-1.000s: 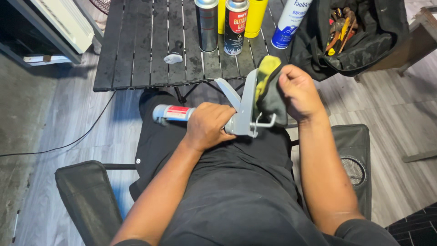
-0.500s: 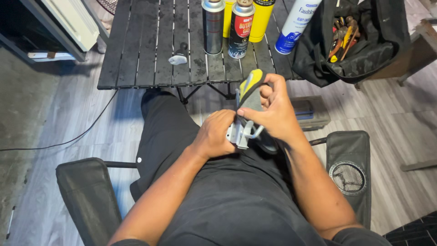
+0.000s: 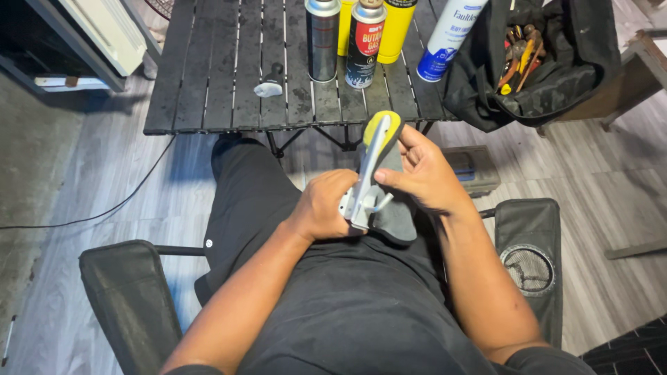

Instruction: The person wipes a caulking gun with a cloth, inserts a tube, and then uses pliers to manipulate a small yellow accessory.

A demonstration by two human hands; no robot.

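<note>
L hand point(image 3: 323, 208) & R hand point(image 3: 424, 173) grips both closed round metal tool point(image 3: 372, 173) w/ grey pad

Person sits in a black folding chair point(image 3: 125, 292), both hands over the lap. Left hand point(image 3: 321, 206) grips the lower end of a silver metal tool point(image 3: 367, 177); right hand point(image 3: 424, 173) holds a grey-and-yellow cloth point(image 3: 390, 167) against the tool's upper part, fingers wrapped round it. Ahead stands a black slatted table point(image 3: 208, 76) with a silver canister point(image 3: 323, 38), a red-and-black gas can point(image 3: 365, 42), a yellow can point(image 3: 396, 24) and a white-and-blue spray can point(image 3: 445, 38). A black tool bag point(image 3: 556, 69) sits to the right, tools inside. A dark cable point(image 3: 90, 215) runs across the grey plank floor.
</note>
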